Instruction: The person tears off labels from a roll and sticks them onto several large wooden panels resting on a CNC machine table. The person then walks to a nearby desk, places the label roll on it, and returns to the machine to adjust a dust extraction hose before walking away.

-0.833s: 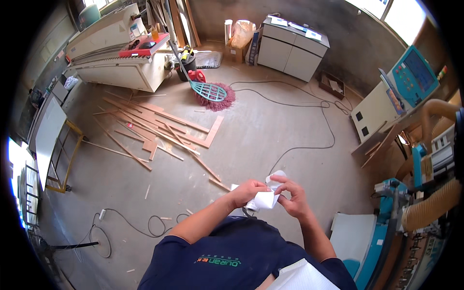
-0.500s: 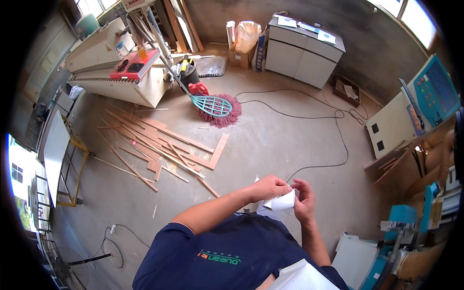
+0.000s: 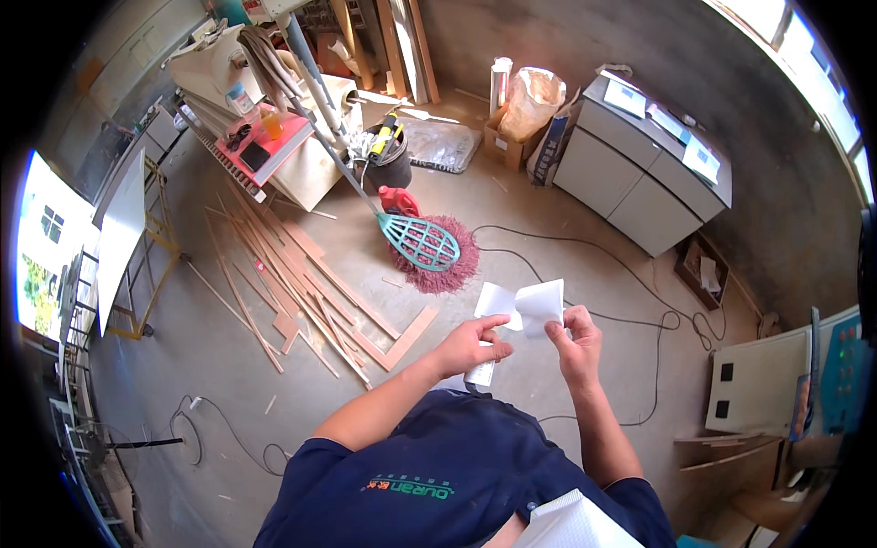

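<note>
In front of my chest, my left hand (image 3: 470, 349) is closed around a small white packet-like piece (image 3: 480, 373) with dark marks; its kind is unclear. A white slip of paper (image 3: 494, 301) stands up beyond the left fingertips. My right hand (image 3: 577, 349) pinches the lower right edge of a creased white paper sheet (image 3: 541, 298) between thumb and fingers. The slip and the sheet meet or overlap in the middle; whether they are one piece, I cannot tell.
Wood strips (image 3: 306, 292) lie piled on the floor at left, beside a red mop (image 3: 448, 279) with a teal plastic paddle (image 3: 420, 242). Black cable (image 3: 660, 365) loops across the floor. A grey cabinet (image 3: 630, 169) stands far right, a control machine (image 3: 758, 379) nearer right.
My hands have moved apart and slightly forward. The white paper, bunched between them before, is now spread out. My view has turned, shifting the surroundings.
</note>
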Demonstrator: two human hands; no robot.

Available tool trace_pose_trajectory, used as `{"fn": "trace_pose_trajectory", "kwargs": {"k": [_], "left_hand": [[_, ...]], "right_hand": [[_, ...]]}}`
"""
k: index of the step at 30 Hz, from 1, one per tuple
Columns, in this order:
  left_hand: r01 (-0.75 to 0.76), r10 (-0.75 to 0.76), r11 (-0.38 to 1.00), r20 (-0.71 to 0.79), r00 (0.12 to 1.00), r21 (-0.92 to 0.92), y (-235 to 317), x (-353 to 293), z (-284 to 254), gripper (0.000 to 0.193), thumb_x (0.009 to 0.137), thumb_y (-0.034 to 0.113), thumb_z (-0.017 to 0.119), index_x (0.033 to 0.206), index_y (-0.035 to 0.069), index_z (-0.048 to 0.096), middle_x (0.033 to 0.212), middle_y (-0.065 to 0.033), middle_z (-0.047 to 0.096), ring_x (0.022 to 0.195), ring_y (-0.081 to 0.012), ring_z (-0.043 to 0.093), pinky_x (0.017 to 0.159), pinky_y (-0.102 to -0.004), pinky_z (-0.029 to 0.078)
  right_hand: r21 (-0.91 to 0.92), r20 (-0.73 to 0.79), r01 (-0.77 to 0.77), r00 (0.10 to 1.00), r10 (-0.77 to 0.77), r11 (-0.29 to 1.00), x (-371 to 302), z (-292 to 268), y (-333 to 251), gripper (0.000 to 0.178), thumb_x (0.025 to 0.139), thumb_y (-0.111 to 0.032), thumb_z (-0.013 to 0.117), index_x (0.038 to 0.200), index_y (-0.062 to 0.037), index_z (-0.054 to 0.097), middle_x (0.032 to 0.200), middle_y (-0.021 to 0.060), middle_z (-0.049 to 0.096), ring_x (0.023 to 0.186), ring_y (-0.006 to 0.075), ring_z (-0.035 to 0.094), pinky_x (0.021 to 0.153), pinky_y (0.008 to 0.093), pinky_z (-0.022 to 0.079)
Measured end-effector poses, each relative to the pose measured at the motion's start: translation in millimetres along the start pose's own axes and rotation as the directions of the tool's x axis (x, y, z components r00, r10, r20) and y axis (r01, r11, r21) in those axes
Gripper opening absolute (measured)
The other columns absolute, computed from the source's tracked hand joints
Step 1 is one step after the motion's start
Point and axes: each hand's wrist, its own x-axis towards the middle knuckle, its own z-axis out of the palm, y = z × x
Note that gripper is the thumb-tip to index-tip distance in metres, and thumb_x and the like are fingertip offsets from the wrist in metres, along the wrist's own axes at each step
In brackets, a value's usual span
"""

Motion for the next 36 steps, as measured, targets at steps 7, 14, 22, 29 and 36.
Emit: {"fn": "trace_pose_trajectory", "kwargs": {"k": [7,14,22,29,36], "left_hand": [[0.032,-0.034,0.997,0.026,0.999,0.076,33,206,-58,0.034,0.082,0.033,0.067,0.089,0.000,0.064,0.072,-0.0037,0.062,0.070,-0.0116,0.057,0.067,-0.0280,0.045],[0.026,-0.069,0.952,0.130,0.989,0.305,94,367,-127,0.034,0.081,0.033,0.064,0.089,0.000,0.068,0.075,-0.0132,0.066,0.068,-0.0166,0.061,0.066,-0.0308,0.047],[0.112,-0.099,0.949,-0.060,0.993,0.295,104,536,-213,0.033,0.081,0.031,0.063,0.090,-0.001,0.068,0.075,-0.0119,0.067,0.070,-0.0144,0.061,0.066,-0.0304,0.047],[0.172,-0.101,0.944,-0.249,0.963,0.282,136,674,-301,0.025,0.082,0.022,0.064,0.086,-0.003,0.068,0.073,-0.0035,0.064,0.067,-0.0065,0.055,0.061,-0.0248,0.045],[0.136,-0.075,0.969,-0.280,0.957,0.205,164,862,-363,0.023,0.081,0.021,0.066,0.076,-0.001,0.067,0.071,0.0001,0.062,0.064,-0.0059,0.052,0.058,-0.0236,0.042]], "right_hand": [[0.090,0.002,-0.314,0.949,0.315,0.945,166,18,63,0.010,0.079,-0.006,0.067,0.074,0.0003,0.061,0.063,-0.0055,0.049,0.060,0.0031,0.040,0.055,0.0192,0.033],[-0.026,-0.043,-0.358,0.933,0.357,0.933,306,-16,101,0.008,0.081,-0.005,0.065,0.086,0.0012,0.061,0.068,-0.0051,0.052,0.061,0.0029,0.042,0.056,0.0181,0.035],[0.149,-0.008,-0.528,0.845,0.535,0.836,472,-23,178,0.019,0.082,-0.003,0.063,0.100,0.0018,0.060,0.075,-0.0030,0.055,0.065,0.0032,0.047,0.059,0.0177,0.039],[0.116,0.050,-0.534,0.845,0.532,0.837,650,-43,228,0.019,0.082,-0.006,0.064,0.100,0.0008,0.062,0.079,-0.0022,0.059,0.069,0.0041,0.051,0.064,0.0189,0.043],[0.143,-0.254,-0.476,0.830,0.497,0.868,744,-110,235,0.019,0.083,-0.006,0.063,0.101,0.0000,0.062,0.081,-0.0024,0.059,0.072,0.0038,0.051,0.066,0.0186,0.042]]}}
